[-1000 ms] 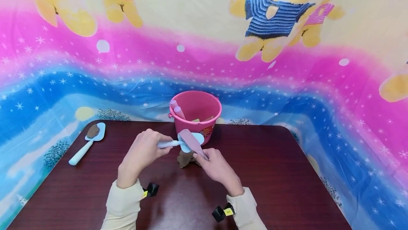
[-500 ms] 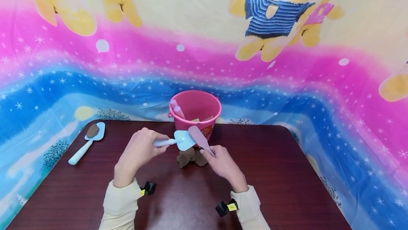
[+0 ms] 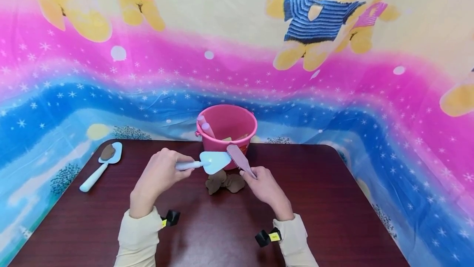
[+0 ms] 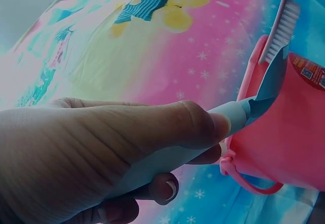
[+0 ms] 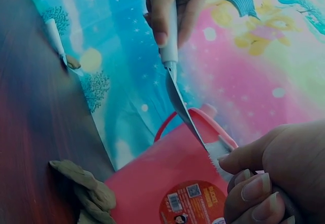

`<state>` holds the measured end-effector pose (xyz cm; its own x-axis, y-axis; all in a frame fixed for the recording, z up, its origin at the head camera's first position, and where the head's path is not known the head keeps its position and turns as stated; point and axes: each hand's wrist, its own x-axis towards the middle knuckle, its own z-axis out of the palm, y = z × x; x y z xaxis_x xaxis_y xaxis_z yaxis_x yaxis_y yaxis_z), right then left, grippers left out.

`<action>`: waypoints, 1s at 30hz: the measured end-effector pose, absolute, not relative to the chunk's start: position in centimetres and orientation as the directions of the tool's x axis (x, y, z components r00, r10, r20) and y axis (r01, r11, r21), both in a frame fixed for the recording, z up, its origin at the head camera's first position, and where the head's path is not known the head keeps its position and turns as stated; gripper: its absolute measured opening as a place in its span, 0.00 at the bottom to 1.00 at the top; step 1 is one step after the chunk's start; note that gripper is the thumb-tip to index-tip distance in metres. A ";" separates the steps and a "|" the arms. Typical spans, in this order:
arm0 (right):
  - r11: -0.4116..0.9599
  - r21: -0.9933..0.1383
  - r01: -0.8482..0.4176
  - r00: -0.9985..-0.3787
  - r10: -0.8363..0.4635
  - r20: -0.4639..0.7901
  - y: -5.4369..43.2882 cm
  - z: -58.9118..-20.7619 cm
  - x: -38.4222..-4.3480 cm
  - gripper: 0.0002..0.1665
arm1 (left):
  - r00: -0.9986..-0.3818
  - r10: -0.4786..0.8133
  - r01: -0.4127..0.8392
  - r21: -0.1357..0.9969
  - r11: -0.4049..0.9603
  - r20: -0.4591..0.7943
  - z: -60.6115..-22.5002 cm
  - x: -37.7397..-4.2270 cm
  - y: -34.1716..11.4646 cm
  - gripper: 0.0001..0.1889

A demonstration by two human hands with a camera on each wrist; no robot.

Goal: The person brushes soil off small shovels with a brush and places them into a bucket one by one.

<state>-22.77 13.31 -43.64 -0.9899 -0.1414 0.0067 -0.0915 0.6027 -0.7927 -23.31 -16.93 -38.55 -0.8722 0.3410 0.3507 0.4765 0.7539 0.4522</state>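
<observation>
My left hand (image 3: 157, 178) grips the handle of a light blue toy shovel (image 3: 215, 162), its blade pointing right and raised over the table. In my right hand (image 3: 267, 189) is a mauve brush (image 3: 240, 159), pinched by its handle. White bristles (image 4: 282, 28) touch the tip of the blade in the left wrist view. Below the shovel lie brown clay-like lumps (image 3: 234, 182), in front of a pink bucket (image 3: 210, 144). The right wrist view shows those lumps (image 5: 84, 186) close against the bucket.
A second light blue shovel (image 3: 98, 177) lies at the table's left edge, bearing a brown lump (image 3: 108, 152). Pink-purple rods (image 3: 205, 126) stick up inside the bucket. A printed cloth (image 3: 237, 73) hangs behind the dark wooden table (image 3: 314, 201).
The brush has slid along the blade from near its base to its tip as my right hand moved right. My left hand shifted slightly left, uncovering more of the brown lumps.
</observation>
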 end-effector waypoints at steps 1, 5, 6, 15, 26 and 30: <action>0.607 -0.789 -0.090 -0.991 -0.136 0.009 13.4 -43.6 -22.8 0.22 | -0.876 0.337 0.471 0.460 0.753 0.346 -38.5 -23.3 -17.0 0.16; 0.635 -0.766 -0.103 -0.992 -0.120 0.034 13.8 -43.4 -22.9 0.23 | -0.887 0.319 0.452 0.489 0.746 0.333 -38.5 -23.3 -17.2 0.15; 0.641 -0.760 -0.107 -0.992 -0.118 0.040 13.9 -43.4 -22.9 0.23 | -0.889 0.317 0.450 0.493 0.745 0.331 -38.5 -23.3 -17.2 0.15; 0.665 -0.738 -0.114 -0.991 -0.127 0.038 14.5 -43.1 -22.9 0.25 | -0.886 0.328 0.457 0.499 0.736 0.328 -38.6 -23.4 -17.2 0.12; 0.639 -0.760 -0.115 -0.988 -0.150 0.023 14.8 -42.8 -22.6 0.20 | -0.914 0.372 0.398 0.537 0.744 0.161 -38.7 -23.4 -16.8 0.05; 0.623 -0.774 -0.115 -0.985 -0.170 0.009 14.8 -42.5 -22.3 0.17 | -0.908 0.400 0.403 0.534 0.744 0.128 -38.7 -23.3 -16.6 0.05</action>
<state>-22.27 14.82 -42.53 -0.9854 -0.1701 0.0094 -0.1149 0.6226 -0.7740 -23.34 -16.63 -38.66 -0.9078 0.3995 0.1279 0.4025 0.7438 0.5337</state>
